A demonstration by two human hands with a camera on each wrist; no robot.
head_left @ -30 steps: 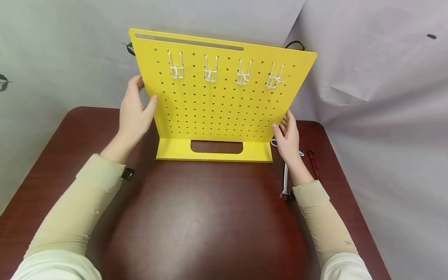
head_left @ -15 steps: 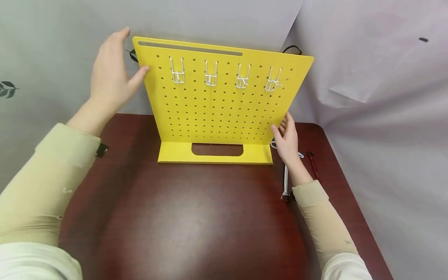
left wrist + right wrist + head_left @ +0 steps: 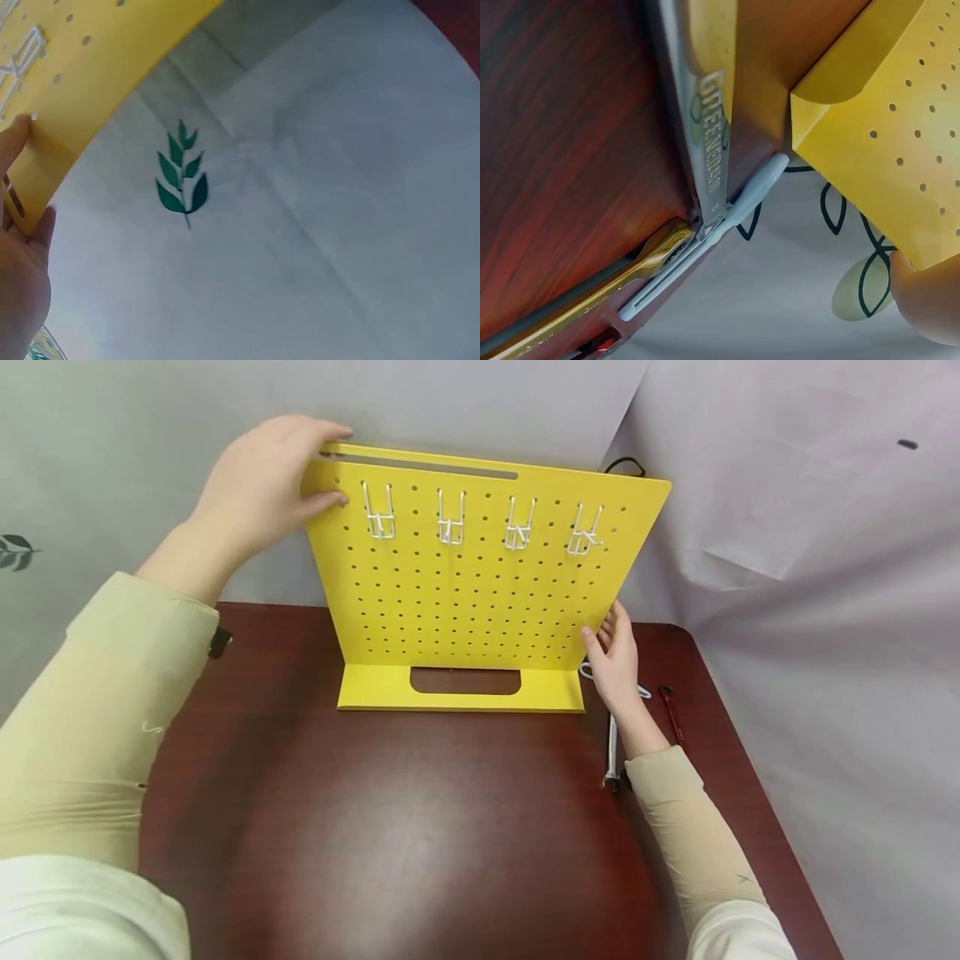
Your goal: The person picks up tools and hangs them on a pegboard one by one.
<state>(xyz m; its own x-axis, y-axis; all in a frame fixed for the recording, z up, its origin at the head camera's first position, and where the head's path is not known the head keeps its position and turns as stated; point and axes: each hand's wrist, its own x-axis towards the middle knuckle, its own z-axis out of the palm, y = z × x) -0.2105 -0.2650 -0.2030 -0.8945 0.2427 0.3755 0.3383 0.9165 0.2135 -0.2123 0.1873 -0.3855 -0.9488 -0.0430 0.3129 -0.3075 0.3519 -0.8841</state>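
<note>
A yellow pegboard [image 3: 465,585] stands upright on its fold-out base [image 3: 457,702], with several white wire hooks [image 3: 378,514] in a row near its top. My left hand [image 3: 258,485] grips its upper left corner, thumb on the front face and fingers over the top and behind. In the left wrist view the thumb [image 3: 13,142] lies against the yellow face near a hook. Lower down on the right edge, my right hand [image 3: 617,664] holds the board, thumb in front and fingers behind. Only a fingertip [image 3: 926,300] of it appears in the right wrist view.
Right of the board lie a silver wrench [image 3: 611,752] and a red wrench [image 3: 672,714] on the dark red table [image 3: 420,827]. A gold wrench [image 3: 622,281] and a light-blue bar-shaped piece [image 3: 757,191] show in the right wrist view. Draped pale cloth [image 3: 810,610] surrounds the table.
My left hand has let go of the board's left edge, risen, and taken hold of the upper left corner. The right hand has kept its place.
</note>
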